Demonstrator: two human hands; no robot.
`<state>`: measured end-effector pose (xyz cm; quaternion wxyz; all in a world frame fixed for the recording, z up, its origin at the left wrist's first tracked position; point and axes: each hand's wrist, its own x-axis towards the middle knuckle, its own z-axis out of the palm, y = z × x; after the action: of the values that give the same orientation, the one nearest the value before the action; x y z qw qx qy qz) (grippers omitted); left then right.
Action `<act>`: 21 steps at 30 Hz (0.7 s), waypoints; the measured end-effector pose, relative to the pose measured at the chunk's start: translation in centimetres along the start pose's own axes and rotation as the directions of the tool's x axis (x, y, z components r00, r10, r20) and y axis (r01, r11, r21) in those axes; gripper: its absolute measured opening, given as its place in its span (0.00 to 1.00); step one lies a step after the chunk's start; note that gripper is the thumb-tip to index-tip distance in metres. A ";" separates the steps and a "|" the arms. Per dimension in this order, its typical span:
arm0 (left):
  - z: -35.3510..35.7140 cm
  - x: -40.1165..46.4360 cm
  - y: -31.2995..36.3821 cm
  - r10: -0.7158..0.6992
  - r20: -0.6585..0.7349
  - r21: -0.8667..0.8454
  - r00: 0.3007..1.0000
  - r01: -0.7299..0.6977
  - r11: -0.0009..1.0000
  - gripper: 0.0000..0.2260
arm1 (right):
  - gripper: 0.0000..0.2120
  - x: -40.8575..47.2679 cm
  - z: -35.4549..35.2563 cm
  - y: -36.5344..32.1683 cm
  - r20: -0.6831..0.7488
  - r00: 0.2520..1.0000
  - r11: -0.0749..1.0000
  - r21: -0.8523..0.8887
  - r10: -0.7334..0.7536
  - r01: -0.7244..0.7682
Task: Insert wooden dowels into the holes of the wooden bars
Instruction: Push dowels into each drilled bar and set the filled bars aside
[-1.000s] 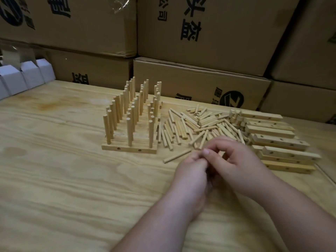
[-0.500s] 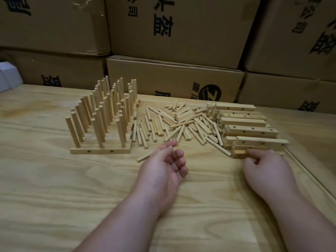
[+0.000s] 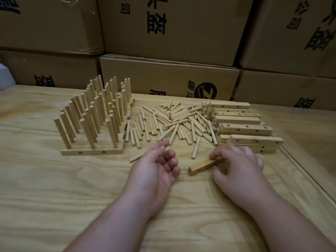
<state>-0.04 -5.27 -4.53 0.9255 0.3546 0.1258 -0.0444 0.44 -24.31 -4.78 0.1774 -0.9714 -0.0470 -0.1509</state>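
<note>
Cardboard boxes (image 3: 169, 30) with black print stacked along the far edge of the plywood surface (image 3: 54, 188).

Finished bars with upright dowels (image 3: 94, 113): rows packed together left of centre, near the far edge; the nearest bar shows two side holes.

Stack of empty bars (image 3: 241, 124): toward the right edge, several layers, holes visible on their faces.

Loose dowels (image 3: 174, 122): scattered pile lying flat between the finished bars and the empty stack. One stray dowel (image 3: 135, 158) lies just beyond the left hand; another (image 3: 195, 149) lies between the pile and the held bar.

Right hand (image 3: 238, 166): palm down in front of the stack, fingers and thumb grasping one end of a single wooden bar (image 3: 201, 167). The bar sits low at the surface, free end angled toward the left hand; can't tell if it's fully resting or slightly lifted.

Left hand (image 3: 156, 171): palm up, fingers loosely curled, holding nothing, resting on the surface near centre, just apart from the bar's free end.
</note>
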 end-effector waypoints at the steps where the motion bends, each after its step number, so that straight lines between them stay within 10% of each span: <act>1: 0.0 0.0 0.0 0.001 0.001 -0.002 1.000 -0.001 1.000 0.10 | 0.11 0.1 -0.1 0.1 0.012 1.000 1.000 0.009 0.011 -0.011; 7: -0.1 0.1 -0.1 0.015 -0.008 -0.007 1.000 -0.015 1.000 0.09 | 0.09 -0.1 0.0 0.4 -0.003 1.000 0.950 0.313 0.016 -0.014; 11: -0.1 0.0 -0.4 0.044 0.012 0.024 0.999 -0.045 0.999 0.09 | 0.09 0.1 0.3 -1.4 0.020 0.985 0.606 0.786 0.169 -0.120; 15: -0.1 0.0 -0.8 0.108 0.075 0.124 0.991 -0.117 0.985 0.13 | 0.05 0.3 1.0 -3.3 0.083 0.991 0.414 0.903 0.102 -0.118; 18: -0.2 -0.1 -0.8 0.113 0.064 0.154 0.992 -0.122 0.980 0.12 | 0.04 0.4 1.7 -4.0 0.092 0.996 0.454 0.888 -0.010 -0.077; 21: -0.1 -0.1 -0.6 0.110 0.018 0.133 0.994 -0.112 0.985 0.12 | 0.05 1.2 2.0 -2.8 -0.032 0.999 0.754 0.655 -0.032 0.045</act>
<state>-0.25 -5.63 -5.00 0.9013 0.4221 0.0977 -0.0030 1.70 -20.95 -5.29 0.5035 -0.8452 -0.1153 -0.1375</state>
